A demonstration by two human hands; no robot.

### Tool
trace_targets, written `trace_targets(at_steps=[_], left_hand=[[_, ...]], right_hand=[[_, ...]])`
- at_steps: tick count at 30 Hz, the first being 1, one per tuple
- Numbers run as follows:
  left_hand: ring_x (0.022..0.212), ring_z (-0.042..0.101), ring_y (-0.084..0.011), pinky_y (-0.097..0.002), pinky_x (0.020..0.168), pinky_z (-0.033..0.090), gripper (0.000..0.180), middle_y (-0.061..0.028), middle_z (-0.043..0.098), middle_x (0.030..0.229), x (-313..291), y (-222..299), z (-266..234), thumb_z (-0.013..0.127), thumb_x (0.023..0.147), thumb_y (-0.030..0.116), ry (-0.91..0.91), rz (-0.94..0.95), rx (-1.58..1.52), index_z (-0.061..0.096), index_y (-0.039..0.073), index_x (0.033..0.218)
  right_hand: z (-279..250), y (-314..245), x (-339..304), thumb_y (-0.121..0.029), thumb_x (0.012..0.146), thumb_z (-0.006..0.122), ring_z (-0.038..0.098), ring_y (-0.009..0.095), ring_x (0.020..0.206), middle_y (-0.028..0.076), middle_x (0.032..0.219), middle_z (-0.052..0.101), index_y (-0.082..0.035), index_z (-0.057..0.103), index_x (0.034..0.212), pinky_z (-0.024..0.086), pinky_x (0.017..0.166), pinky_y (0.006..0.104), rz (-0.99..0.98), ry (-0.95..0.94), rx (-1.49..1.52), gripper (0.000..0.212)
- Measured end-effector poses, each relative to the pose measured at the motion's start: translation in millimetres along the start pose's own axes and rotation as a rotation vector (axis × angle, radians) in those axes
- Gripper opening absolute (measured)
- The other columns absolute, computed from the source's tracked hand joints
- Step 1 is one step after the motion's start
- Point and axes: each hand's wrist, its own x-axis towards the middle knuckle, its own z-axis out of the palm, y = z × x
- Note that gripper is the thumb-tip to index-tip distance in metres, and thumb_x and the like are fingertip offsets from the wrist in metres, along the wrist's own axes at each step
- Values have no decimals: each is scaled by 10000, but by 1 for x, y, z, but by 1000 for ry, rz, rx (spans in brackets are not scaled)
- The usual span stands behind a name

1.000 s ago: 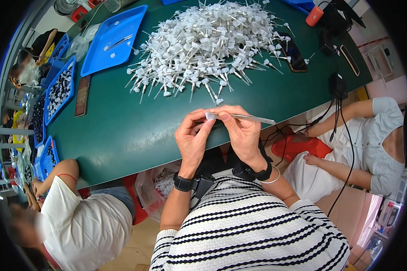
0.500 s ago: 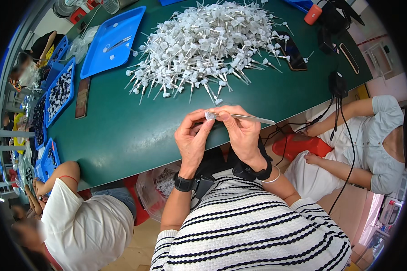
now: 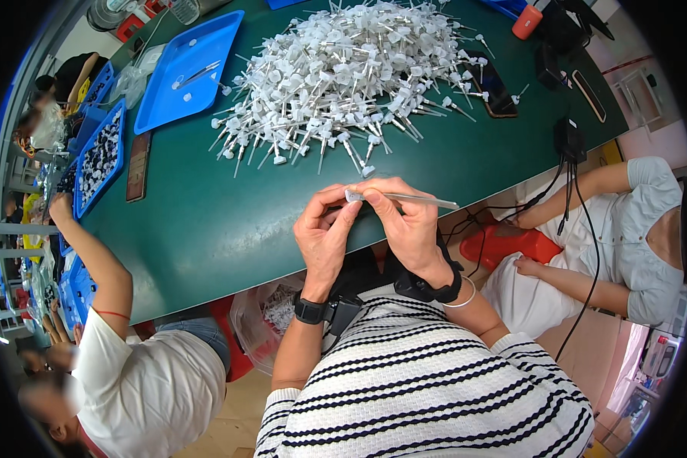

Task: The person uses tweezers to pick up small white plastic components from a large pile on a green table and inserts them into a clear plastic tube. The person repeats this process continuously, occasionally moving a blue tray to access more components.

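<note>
A small white plastic piece [image 3: 353, 196] is pinched between the thumb and fingers of my left hand [image 3: 322, 233]. My right hand [image 3: 411, 229] is closed on slim metal tweezers [image 3: 433, 201], whose rear end points out to the right. Their tips meet the white piece, but my fingertips hide the contact. Both hands are held close together above the near edge of the green table [image 3: 229, 221]. Just beyond them lies a large pile of white-headed parts with thin metal stems [image 3: 351, 76], one loose part [image 3: 368, 171] being nearest to my fingers.
A blue tray [image 3: 156, 99] at the back left holds tweezers [image 3: 198, 74] and a few white bits. Phones [image 3: 138, 168] lie at the left and right. Blue trays of small parts [image 3: 101, 156] line the left edge. Co-workers sit on both sides; black cables [image 3: 572, 172] hang at the right.
The left co-worker's arm has reached forward to the blue trays. In my right hand the tweezers have shifted slightly left; my hands otherwise hold nearly the same place.
</note>
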Motion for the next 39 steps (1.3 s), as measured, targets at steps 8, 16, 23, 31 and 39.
trace_targets(at_steps=[8, 16, 23, 31, 39], left_hand=[[925, 616, -138, -255, 753, 541, 215, -91, 636, 1046, 0, 0, -1, 666, 861, 4, 6, -9, 17, 619, -29, 1067], [922, 623, -132, -238, 793, 534, 219, -103, 621, 1101, 0, 1, -1, 669, 837, -39, 7, -36, 3, 623, -43, 1052], [916, 621, -137, -255, 756, 558, 226, -91, 627, 1074, 0, 1, -1, 670, 856, 14, 0, -20, 39, 621, -30, 1072], [912, 619, -131, -256, 749, 558, 222, -89, 634, 1060, 0, 4, 0, 670, 856, 15, 7, -13, 30, 622, -30, 1067], [915, 615, -130, -256, 755, 554, 225, -87, 636, 1048, 0, 0, -1, 665, 855, 3, 10, -5, 22, 618, -31, 1073]], right_hand=[[-1, 0, 1, -76, 891, 631, 646, 166, 657, 90, 816, 690, 17, 677, 906, 503, 581, 268, -36, -6, -51, 105], [3, 4, -4, -67, 920, 598, 610, 126, 695, 73, 865, 681, 38, 671, 913, 488, 609, 245, 59, 28, 130, 128], [4, 4, -6, -72, 938, 578, 595, 99, 722, 64, 886, 678, 43, 671, 935, 482, 629, 231, 103, 57, 185, 148], [3, 2, -6, -94, 950, 570, 611, 82, 767, 61, 918, 678, 32, 652, 983, 495, 656, 219, 96, 67, 229, 154], [2, 5, -6, -130, 955, 572, 606, 76, 777, 65, 918, 681, 28, 639, 993, 501, 684, 210, 129, 46, 253, 176]])
